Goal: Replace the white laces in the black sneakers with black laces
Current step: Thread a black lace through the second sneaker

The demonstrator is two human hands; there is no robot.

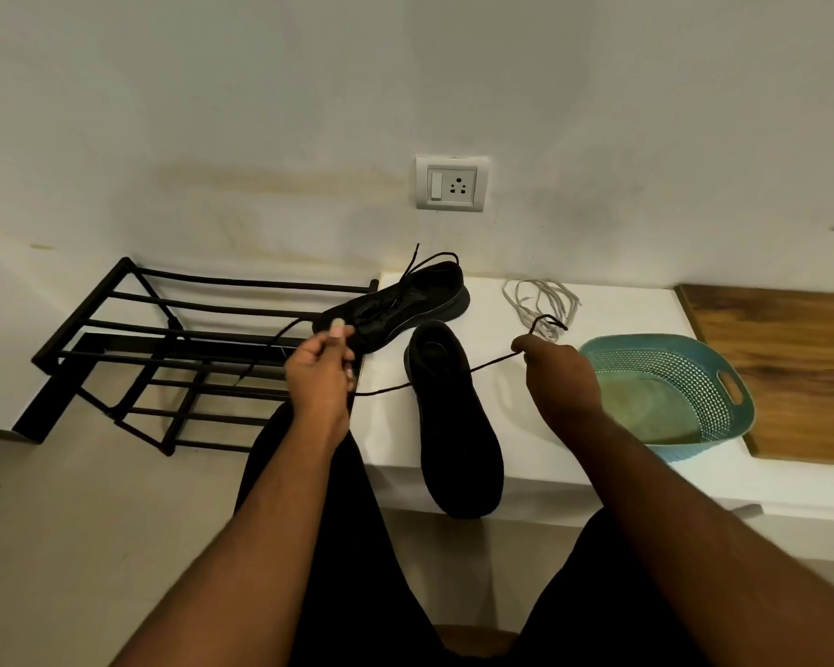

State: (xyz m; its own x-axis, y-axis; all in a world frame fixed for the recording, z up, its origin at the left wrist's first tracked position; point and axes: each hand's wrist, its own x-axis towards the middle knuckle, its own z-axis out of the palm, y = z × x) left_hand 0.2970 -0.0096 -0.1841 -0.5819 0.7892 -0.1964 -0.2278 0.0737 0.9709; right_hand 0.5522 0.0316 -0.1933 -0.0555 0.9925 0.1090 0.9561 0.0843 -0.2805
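Left hand (320, 373) curled, fingers (338, 329) pinching a black lace (391, 388); right hand (557, 373) likewise closed, gripping the same lace's other stretch, frayed end looping above the knuckles. Pulled taut between both hands, crossing just above the near sneaker (458, 426). Matte black, soft-looking, rounded toe overhanging the white desk (622, 320) edge, no lace visible in it. Far sneaker (405, 300) lying on its side, threaded with thin black cord. White laces (540, 300) heaped loosely on the desk, far right of the shoes. Perforated teal plastic basket (723, 373) beside the right hand. No readable writing anywhere.
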